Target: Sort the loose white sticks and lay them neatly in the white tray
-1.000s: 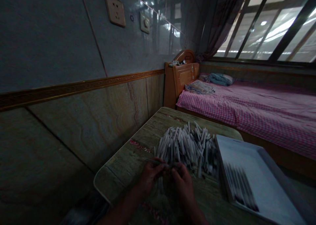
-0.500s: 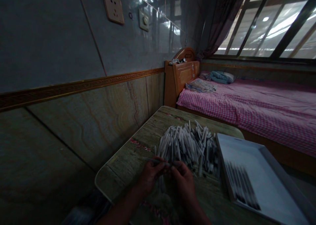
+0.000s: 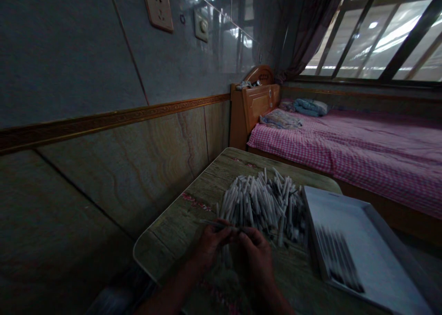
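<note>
Over the near part of the table my left hand (image 3: 211,242) and my right hand (image 3: 256,247) meet, fingertips nearly touching. Both are closed in a pinch around a slim pen-like stick (image 3: 210,223), whose thin end juts out left of my left hand. Its other end is hidden by my right fingers. Just beyond the hands lies a heap of whitish pen-like sticks (image 3: 257,197), some with dark parts. A few more sticks (image 3: 226,255) show dimly below and between my hands. The exact kind of stick is too dark to make out.
A pale shallow tray (image 3: 376,241) stands at the right of the wood-patterned table (image 3: 172,232), with a row of dark-ended sticks (image 3: 340,257) in it. Behind is a bed (image 3: 345,140) with a pink checked cover. A tiled wall (image 3: 152,158) runs along the left.
Almost nothing differs. My hands keep their pinch on the stick in the same place, with only a slight shift of the fingers. The heap and tray look unchanged.
</note>
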